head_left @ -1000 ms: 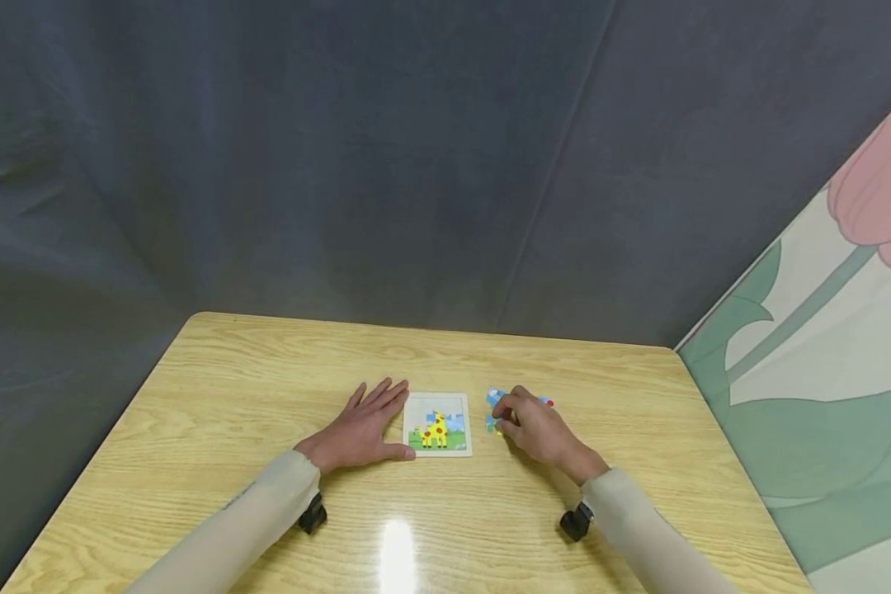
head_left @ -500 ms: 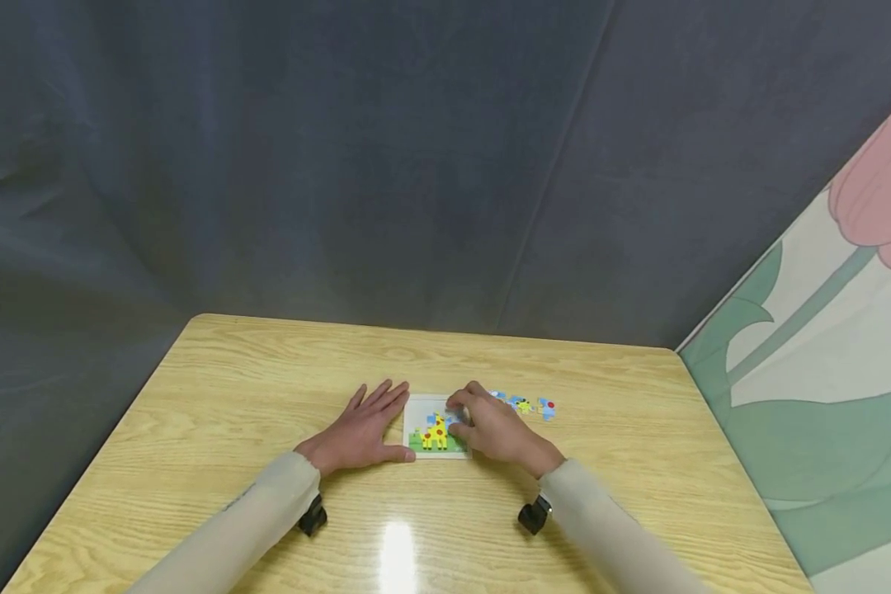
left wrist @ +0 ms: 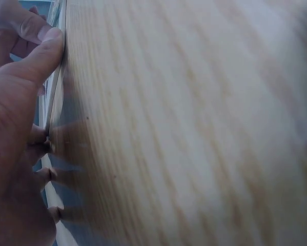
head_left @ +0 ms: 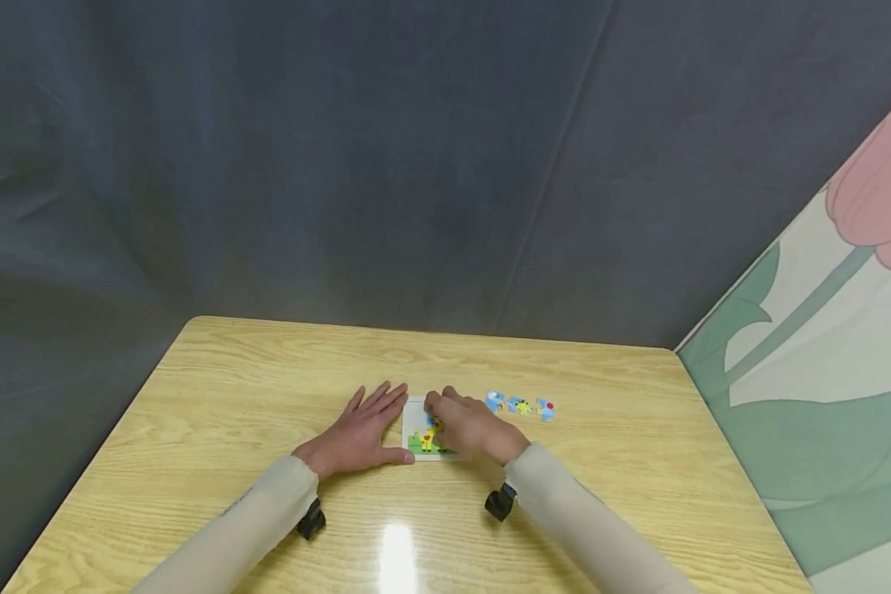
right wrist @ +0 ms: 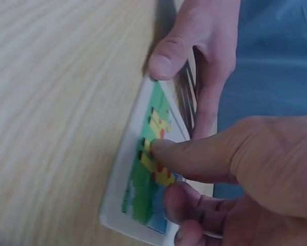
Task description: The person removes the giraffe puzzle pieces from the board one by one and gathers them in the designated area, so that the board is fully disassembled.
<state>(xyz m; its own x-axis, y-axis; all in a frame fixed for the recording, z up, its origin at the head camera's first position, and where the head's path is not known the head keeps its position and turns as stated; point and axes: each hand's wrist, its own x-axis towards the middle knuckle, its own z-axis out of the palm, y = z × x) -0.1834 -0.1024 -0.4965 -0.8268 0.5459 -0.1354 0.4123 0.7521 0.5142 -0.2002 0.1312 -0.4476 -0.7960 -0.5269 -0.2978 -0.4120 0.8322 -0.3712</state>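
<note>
A small square jigsaw board (head_left: 406,417) with a pale rim lies on the table, showing part of a yellow giraffe on green grass. My left hand (head_left: 360,433) rests flat at its left side, fingers spread, the thumb touching its near left corner. Over the right half of the board, my right hand (head_left: 475,425) pinches a jigsaw piece between thumb and fingertips, mostly hidden by the fingers. In the right wrist view, a yellow patch with red spots (right wrist: 165,177) shows between thumb and index finger, close against the picture; whether it touches is unclear.
Right of the board lie three loose jigsaw pieces: a blue one (head_left: 493,401), a yellow and blue one (head_left: 520,406) and a blue one with a red spot (head_left: 546,409). A dark curtain (head_left: 386,165) hangs behind the wooden table (head_left: 267,363).
My right hand has moved left from the loose pieces to over the board. A green and yellow piece is gone from beside the others. My left hand has stayed in place.
</note>
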